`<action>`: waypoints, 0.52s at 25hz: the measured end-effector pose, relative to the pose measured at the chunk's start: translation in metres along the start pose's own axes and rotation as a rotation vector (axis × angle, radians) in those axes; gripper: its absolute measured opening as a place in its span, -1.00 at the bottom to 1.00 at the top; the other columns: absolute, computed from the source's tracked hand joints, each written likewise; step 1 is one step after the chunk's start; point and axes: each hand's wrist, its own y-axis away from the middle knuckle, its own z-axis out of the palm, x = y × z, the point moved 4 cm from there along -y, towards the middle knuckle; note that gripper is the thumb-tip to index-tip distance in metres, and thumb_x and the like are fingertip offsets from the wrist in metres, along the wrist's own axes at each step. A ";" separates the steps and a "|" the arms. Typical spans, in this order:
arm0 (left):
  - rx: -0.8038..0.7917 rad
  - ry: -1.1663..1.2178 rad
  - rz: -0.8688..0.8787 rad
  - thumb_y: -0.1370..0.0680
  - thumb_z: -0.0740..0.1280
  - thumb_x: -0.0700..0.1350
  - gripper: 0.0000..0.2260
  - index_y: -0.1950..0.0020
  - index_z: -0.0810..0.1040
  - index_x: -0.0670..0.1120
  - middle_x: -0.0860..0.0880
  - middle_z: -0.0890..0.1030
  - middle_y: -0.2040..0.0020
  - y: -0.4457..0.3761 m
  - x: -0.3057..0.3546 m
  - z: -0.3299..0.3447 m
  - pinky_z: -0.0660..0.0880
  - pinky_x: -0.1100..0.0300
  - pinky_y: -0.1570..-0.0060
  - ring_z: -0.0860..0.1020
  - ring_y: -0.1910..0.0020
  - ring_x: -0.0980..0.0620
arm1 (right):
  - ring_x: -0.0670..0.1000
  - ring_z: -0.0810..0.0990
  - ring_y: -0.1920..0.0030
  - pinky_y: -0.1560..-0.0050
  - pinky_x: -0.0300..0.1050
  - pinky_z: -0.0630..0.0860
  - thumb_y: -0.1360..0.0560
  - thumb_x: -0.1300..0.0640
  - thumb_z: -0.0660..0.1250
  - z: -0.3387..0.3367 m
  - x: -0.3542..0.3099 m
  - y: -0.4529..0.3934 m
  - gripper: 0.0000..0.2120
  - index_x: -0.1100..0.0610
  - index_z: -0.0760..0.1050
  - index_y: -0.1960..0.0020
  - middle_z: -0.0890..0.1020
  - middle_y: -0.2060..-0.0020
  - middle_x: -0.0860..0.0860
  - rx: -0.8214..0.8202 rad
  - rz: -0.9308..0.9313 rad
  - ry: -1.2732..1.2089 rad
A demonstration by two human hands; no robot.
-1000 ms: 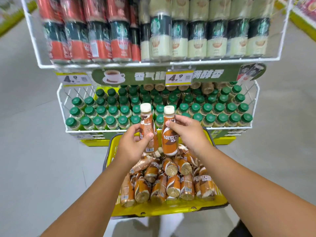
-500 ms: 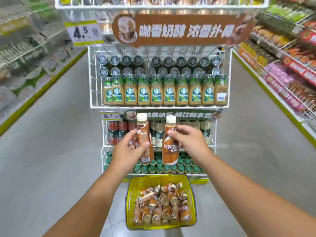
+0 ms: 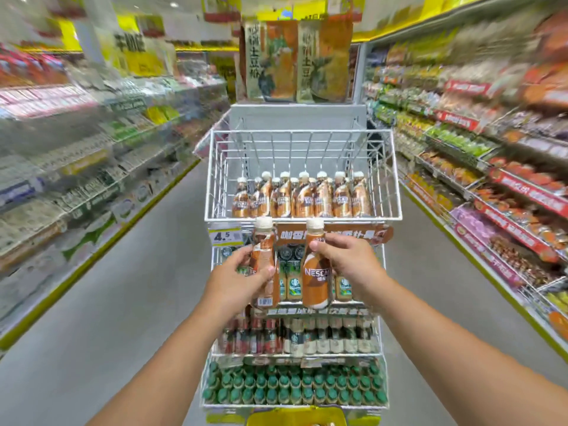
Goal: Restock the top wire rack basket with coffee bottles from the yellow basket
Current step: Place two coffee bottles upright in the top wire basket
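My left hand grips a brown coffee bottle with a cream cap. My right hand holds a second brown coffee bottle, upright with its label facing me. Both bottles sit just below the front rim of the top wire rack basket. That basket holds a row of several matching bottles along its front, with bare wire behind them. Only the rim of the yellow basket shows at the bottom edge.
Lower tiers of the white rack hold glass coffee bottles, red and pale cans and green-capped bottles. A price tag hangs under the top basket. Stocked shelves line both sides of the grey aisle.
Both hands have lifted their bottles from the yellow basket up past the lower tiers. My view has tilted up, so the top basket now shows and the yellow basket is nearly out of frame.
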 end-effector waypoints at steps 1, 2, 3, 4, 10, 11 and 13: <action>0.005 -0.005 0.024 -0.33 0.56 0.25 -0.31 -0.43 0.50 0.17 0.07 0.58 -0.27 -0.002 0.010 -0.009 0.57 -0.04 -0.23 0.62 -0.16 0.02 | 0.02 0.72 -0.06 -0.09 0.05 0.63 -0.31 -0.15 0.64 0.003 -0.013 0.001 -0.57 0.01 0.70 -0.09 0.76 0.02 -0.09 0.001 -0.010 -0.013; 0.000 0.004 0.041 -0.32 0.56 0.26 -0.29 -0.43 0.50 0.15 0.05 0.57 -0.31 -0.004 0.017 -0.015 0.55 -0.07 -0.26 0.60 -0.20 0.01 | -0.01 0.73 -0.01 -0.02 0.00 0.63 -0.36 -0.10 0.63 0.005 -0.023 0.001 -0.63 0.02 0.68 -0.09 0.76 0.06 -0.09 -0.007 -0.023 -0.024; 0.000 0.009 0.048 -0.30 0.55 0.29 -0.27 -0.44 0.49 0.15 0.06 0.55 -0.34 -0.005 0.023 -0.021 0.54 -0.10 -0.28 0.58 -0.23 0.00 | -0.07 0.73 0.06 0.06 -0.06 0.61 -0.42 -0.02 0.60 0.007 -0.031 0.004 -0.72 0.02 0.66 -0.07 0.75 0.11 -0.11 -0.006 -0.034 -0.041; -0.010 0.008 0.052 -0.30 0.54 0.30 -0.26 -0.45 0.47 0.15 0.07 0.54 -0.35 -0.007 0.029 -0.026 0.53 -0.11 -0.29 0.56 -0.26 0.00 | -0.10 0.72 0.11 0.10 -0.09 0.59 -0.45 0.04 0.58 0.008 -0.037 0.005 -0.78 0.02 0.65 -0.05 0.75 0.13 -0.12 -0.010 -0.050 -0.060; -0.025 0.017 0.063 -0.39 0.56 0.19 -0.34 -0.45 0.49 0.10 0.02 0.57 -0.28 -0.030 0.045 -0.039 0.51 -0.09 -0.31 0.56 -0.25 0.02 | 0.07 0.71 -0.07 -0.12 0.16 0.62 -0.43 -0.08 0.59 0.012 -0.050 -0.005 -0.70 0.03 0.70 -0.08 0.76 -0.01 -0.05 0.003 -0.068 -0.012; -0.024 0.000 0.067 -0.36 0.55 0.23 -0.33 -0.44 0.50 0.12 0.03 0.57 -0.27 -0.034 0.049 -0.038 0.52 -0.10 -0.30 0.56 -0.24 0.02 | 0.08 0.69 -0.10 -0.07 0.13 0.62 -0.40 -0.11 0.60 0.010 -0.053 -0.010 -0.57 0.06 0.68 -0.18 0.73 -0.09 -0.02 0.005 -0.071 -0.008; -0.022 -0.022 0.058 -0.31 0.52 0.30 -0.31 -0.40 0.52 0.14 0.04 0.58 -0.27 -0.046 0.053 -0.035 0.53 -0.10 -0.29 0.56 -0.24 0.03 | 0.06 0.67 -0.14 0.02 0.02 0.57 -0.38 -0.14 0.60 0.006 -0.057 -0.023 -0.46 0.08 0.64 -0.27 0.70 -0.15 -0.03 -0.003 -0.080 -0.008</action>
